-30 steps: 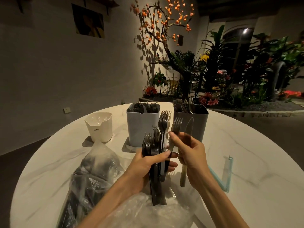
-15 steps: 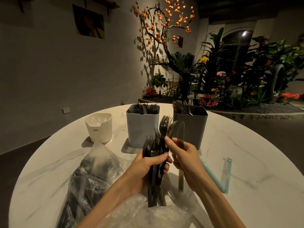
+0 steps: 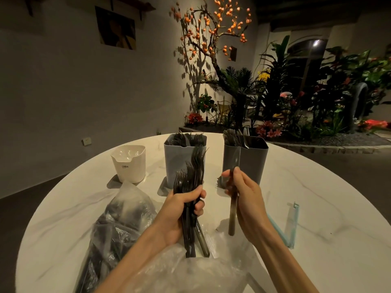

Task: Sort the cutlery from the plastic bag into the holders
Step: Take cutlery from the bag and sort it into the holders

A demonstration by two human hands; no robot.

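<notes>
Left hand [image 3: 183, 205] clenches a splayed bundle of dark forks [image 3: 191, 176]; right hand [image 3: 243, 193] pinches one translucent plastic knife [image 3: 232, 205]. Loosened fingers could spill forks onto the white marble bench [image 3: 317, 197]

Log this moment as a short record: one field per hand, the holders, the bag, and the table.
left hand: grips a bundle of forks, tines up
right hand: holds one knife upright, apart from the bundle
blue holder: holds forks
grey holder: holds cutlery
white holder: nothing visible inside
bag: on the table, cutlery inside
clip: lies right of the hands
</notes>
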